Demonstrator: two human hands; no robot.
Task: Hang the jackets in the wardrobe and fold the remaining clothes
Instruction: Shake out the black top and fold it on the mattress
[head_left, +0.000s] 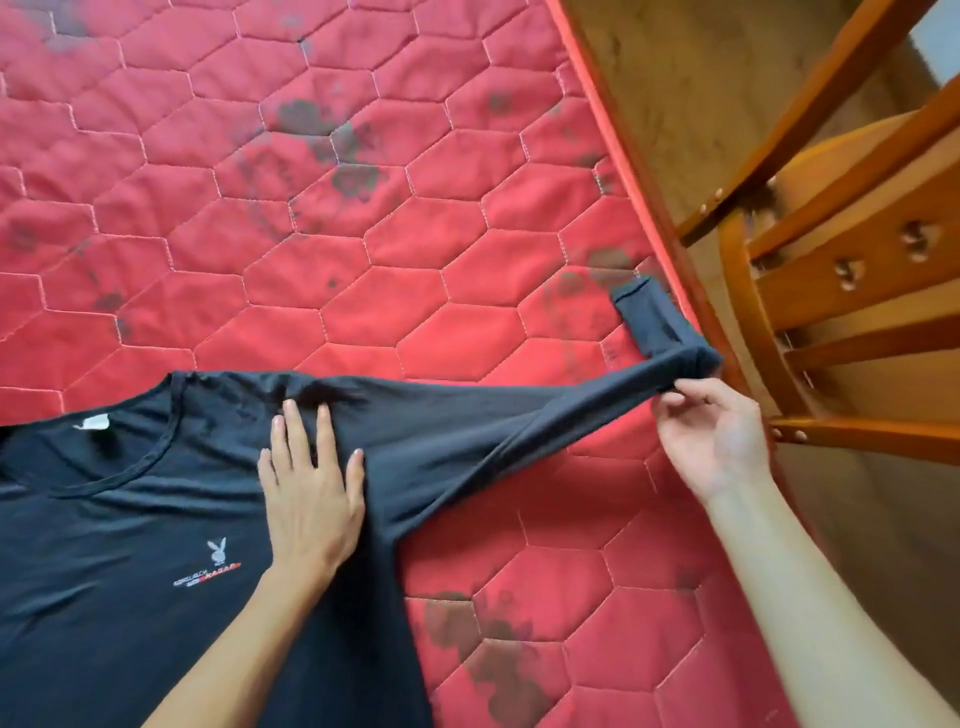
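Observation:
A black long-sleeved shirt (130, 545) with a small white rabbit logo lies chest-up on the red quilted mattress (311, 234), at the lower left. My left hand (311, 493) presses flat on the shirt's shoulder, fingers spread. My right hand (711, 436) pinches the sleeve (493, 421) near its far end and holds it stretched to the right, slightly off the mattress. The sleeve's cuff (649, 322) is bent back and points away from me at the mattress edge.
The mattress carries dark stains and ends at a red border along the right. Beyond it is a brown floor (675, 78) with a wooden chair (841, 249) standing close to the mattress edge.

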